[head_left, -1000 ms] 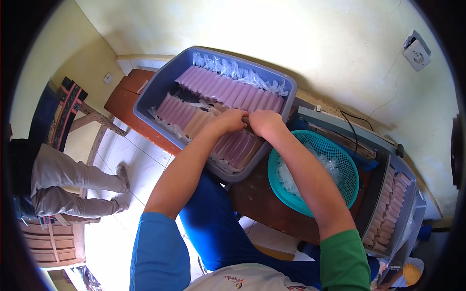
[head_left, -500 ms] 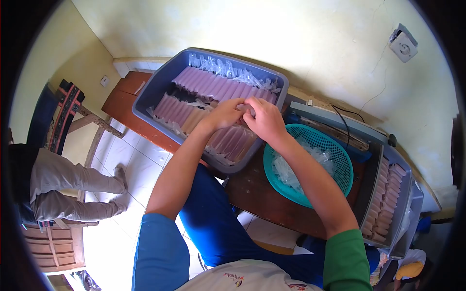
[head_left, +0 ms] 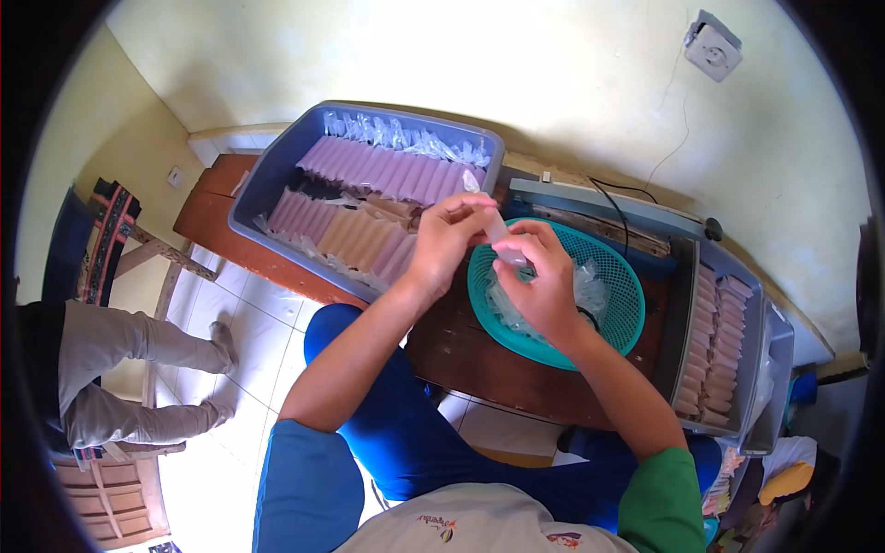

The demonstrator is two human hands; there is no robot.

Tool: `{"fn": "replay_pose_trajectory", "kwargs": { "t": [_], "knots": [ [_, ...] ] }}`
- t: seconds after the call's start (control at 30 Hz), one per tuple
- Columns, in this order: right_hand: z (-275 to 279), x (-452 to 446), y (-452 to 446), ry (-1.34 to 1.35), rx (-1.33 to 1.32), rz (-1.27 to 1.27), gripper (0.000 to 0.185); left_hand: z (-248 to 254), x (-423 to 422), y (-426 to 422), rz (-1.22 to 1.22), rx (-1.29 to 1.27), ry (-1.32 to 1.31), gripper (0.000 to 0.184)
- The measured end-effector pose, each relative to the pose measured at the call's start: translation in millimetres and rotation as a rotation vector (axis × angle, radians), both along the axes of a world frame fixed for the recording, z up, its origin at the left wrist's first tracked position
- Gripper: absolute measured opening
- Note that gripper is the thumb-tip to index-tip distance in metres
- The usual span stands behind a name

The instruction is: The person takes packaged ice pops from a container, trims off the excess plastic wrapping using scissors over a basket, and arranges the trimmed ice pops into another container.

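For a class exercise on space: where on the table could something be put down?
Two patches of table look bare: left of the tub, and on the wearer's side, between tub, basket and crate. Crowded: inside all three containers, and above the basket's edge, where the left hand and right hand hold a packet.

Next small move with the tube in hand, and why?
Probably level the tube: left hand steady, right hand raising the lower end. It slants, and that end appears over the teal basket, where the loose clear plastic might catch it.
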State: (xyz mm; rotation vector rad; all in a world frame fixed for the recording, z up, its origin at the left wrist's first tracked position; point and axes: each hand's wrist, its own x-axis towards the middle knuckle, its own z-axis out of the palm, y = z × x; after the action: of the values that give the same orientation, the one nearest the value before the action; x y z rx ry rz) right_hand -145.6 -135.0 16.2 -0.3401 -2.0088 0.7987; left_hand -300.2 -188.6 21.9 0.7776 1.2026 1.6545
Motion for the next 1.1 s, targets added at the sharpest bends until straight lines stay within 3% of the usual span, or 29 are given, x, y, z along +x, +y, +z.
{"fn": "replay_pose_trajectory", "kwargs": {
  "t": [0.13, 0.2, 0.53, 0.6, 1.1],
  "knots": [
    [2.4, 31.1, -8.8, -0.05, -0.034, -0.013, 0.028, -7.9, 28.7, 1.9, 0.03, 0.053, -0.112, 0.004],
    [3.9, 42.9, -11.1, 0.052, -0.362, 0.056, 0.023, -9.7, 37.1, 4.7, 0.0, 0.069, -0.173, 0.012],
    [-8.5, 79.1, 26.3, 0.038, -0.673, -0.147, 0.025, -15.4, 80.4, 21.3, -0.292, -0.052, -0.269, 0.038],
    [-6.3, 80.1, 22.9, 0.083, -0.87, -0.081, 0.027, -18.8, 86.6, 19.8, -0.306, -0.058, -0.249, 0.041],
    [-28.1, 76.0, 26.1, 0.152, -1.12, 0.064, 0.026, -29.7, 95.1, 11.1, -0.277, -0.081, -0.028, 0.027]
  ]
}}
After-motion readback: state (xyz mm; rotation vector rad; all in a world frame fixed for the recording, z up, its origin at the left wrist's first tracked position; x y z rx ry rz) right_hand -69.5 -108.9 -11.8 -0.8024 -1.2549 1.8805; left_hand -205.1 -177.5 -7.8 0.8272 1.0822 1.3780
